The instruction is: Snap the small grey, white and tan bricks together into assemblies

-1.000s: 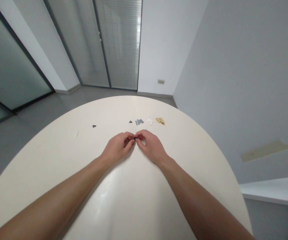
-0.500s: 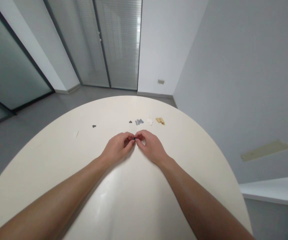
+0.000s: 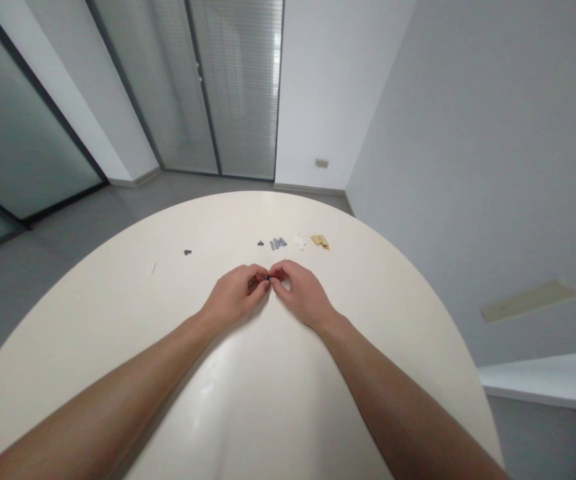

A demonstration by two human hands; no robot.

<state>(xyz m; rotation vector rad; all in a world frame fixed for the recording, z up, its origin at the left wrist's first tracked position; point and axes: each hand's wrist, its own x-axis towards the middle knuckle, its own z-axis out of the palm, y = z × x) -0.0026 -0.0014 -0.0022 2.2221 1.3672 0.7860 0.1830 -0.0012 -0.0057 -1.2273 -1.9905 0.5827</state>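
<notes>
My left hand [image 3: 235, 295] and my right hand [image 3: 301, 291] meet fingertip to fingertip over the middle of the round cream table [image 3: 248, 393]. Both pinch one tiny dark piece [image 3: 267, 277] between thumbs and forefingers; its shape is too small to make out. Beyond the hands lies a row of small parts: a dark bit [image 3: 261, 243], grey pieces [image 3: 278, 243], a white piece [image 3: 299, 241] and tan pieces [image 3: 321, 241]. Both forearms rest low over the table.
A lone dark bit [image 3: 187, 252] and a small white scrap [image 3: 151, 268] lie on the table's left part. A grey wall stands close on the right, with a white ledge [image 3: 543, 380] beside the table. Glass partitions and blinds are behind.
</notes>
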